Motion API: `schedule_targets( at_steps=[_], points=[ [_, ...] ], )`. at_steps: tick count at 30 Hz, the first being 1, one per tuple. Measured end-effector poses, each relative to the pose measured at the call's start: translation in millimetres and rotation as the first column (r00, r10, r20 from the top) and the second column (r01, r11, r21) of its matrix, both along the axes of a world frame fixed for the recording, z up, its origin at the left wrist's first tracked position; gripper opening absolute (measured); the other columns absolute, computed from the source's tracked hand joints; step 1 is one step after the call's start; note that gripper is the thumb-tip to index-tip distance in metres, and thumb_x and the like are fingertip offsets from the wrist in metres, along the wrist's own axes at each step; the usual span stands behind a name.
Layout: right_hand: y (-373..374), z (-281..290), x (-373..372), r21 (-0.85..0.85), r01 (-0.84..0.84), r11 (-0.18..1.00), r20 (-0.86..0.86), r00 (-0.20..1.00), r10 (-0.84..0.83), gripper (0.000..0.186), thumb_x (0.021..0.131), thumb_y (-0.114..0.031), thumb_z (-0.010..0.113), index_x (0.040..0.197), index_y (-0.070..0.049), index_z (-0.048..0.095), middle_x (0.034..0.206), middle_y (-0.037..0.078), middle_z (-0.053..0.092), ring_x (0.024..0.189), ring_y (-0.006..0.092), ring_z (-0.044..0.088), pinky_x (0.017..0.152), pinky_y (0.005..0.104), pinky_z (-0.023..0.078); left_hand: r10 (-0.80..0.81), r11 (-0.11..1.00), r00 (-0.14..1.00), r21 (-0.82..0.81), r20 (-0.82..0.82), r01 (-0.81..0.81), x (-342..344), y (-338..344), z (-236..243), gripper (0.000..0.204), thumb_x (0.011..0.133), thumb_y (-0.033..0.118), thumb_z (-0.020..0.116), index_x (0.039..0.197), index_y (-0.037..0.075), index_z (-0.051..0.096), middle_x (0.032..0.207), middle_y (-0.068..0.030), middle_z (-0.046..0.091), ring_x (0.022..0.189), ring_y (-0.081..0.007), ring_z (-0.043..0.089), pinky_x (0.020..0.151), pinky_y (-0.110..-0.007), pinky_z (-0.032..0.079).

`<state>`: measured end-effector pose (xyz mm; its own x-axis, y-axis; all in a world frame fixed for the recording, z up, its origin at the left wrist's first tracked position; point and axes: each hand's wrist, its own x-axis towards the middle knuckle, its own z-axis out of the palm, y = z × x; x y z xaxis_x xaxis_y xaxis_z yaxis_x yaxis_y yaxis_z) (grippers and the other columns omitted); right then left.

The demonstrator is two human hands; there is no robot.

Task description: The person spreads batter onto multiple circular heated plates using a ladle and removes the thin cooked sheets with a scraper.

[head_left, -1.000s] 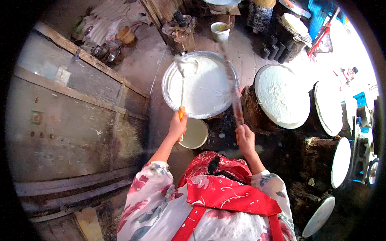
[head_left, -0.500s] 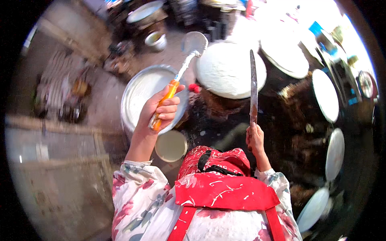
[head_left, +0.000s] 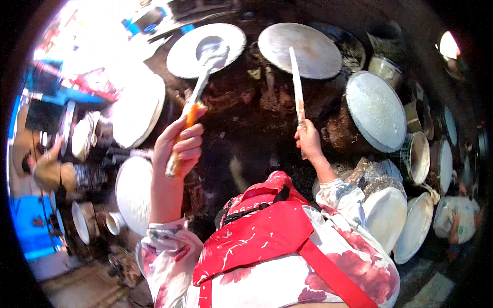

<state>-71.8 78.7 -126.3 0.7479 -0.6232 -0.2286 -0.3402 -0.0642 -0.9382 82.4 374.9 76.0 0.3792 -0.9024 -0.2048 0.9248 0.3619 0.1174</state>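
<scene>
The room is dark in its middle, and a strong light enters at the upper left, where a blue sheet (head_left: 33, 226) hangs below a person in brown (head_left: 56, 172). Several round pale tops stand around in a curve, on dark, rough bases (head_left: 267, 95).

The left hand (head_left: 179, 143) has its grip closed around the orange handle of a ladle (head_left: 200, 87), which is coated with something white. The ladle is tilted upward, and its bowl appears before the upper-left round top (head_left: 179, 59), toward the right part of its edge.

The right hand (head_left: 308, 139) is grasping a long flat blade (head_left: 297, 84), almost upright. Its tip crosses the near edge of the next round top (head_left: 318, 54); I cannot tell if they touch. To the right, another round top (head_left: 377, 110) has a bumpy white surface. The person wears a red apron (head_left: 257, 241), splashed with white.
</scene>
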Motion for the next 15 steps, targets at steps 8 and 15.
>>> schedule_targets(
  at_steps=[8, 15],
  points=[
    [-137.6, 2.1, 9.8, 0.075, 0.316, 0.946, -0.021, 0.949, -0.315, 0.023, 0.095, -0.018, 0.047, 0.112, -0.003, 0.053, 0.064, 0.004, 0.054, 0.043, 0.0120, 0.050, 0.041, 0.0287, 0.041, -0.425, 0.887, 0.884, 0.286, 0.192, 0.364, 68.4, -288.4, -45.3, 0.033, 0.097, 0.018, 0.044, 0.126, 0.003, 0.041, 0.070, 0.0002, 0.039, 0.047, -0.0050, 0.035, 0.040, -0.021, 0.034],
    [-167.4, -9.1, 51.5, 0.157, 0.428, 0.890, 0.016, 0.900, -0.436, 0.021, 0.097, -0.026, 0.045, 0.096, -0.007, 0.053, 0.061, 0.000, 0.049, 0.043, 0.0087, 0.046, 0.041, 0.0253, 0.037, -0.610, 0.720, 0.502, 0.693, 0.613, 0.027, 76.2, -421.9, -115.5, 0.022, 0.085, 0.011, 0.057, 0.105, 0.003, 0.051, 0.079, -0.0077, 0.057, 0.056, -0.0150, 0.055, 0.050, -0.031, 0.048]
  ],
)
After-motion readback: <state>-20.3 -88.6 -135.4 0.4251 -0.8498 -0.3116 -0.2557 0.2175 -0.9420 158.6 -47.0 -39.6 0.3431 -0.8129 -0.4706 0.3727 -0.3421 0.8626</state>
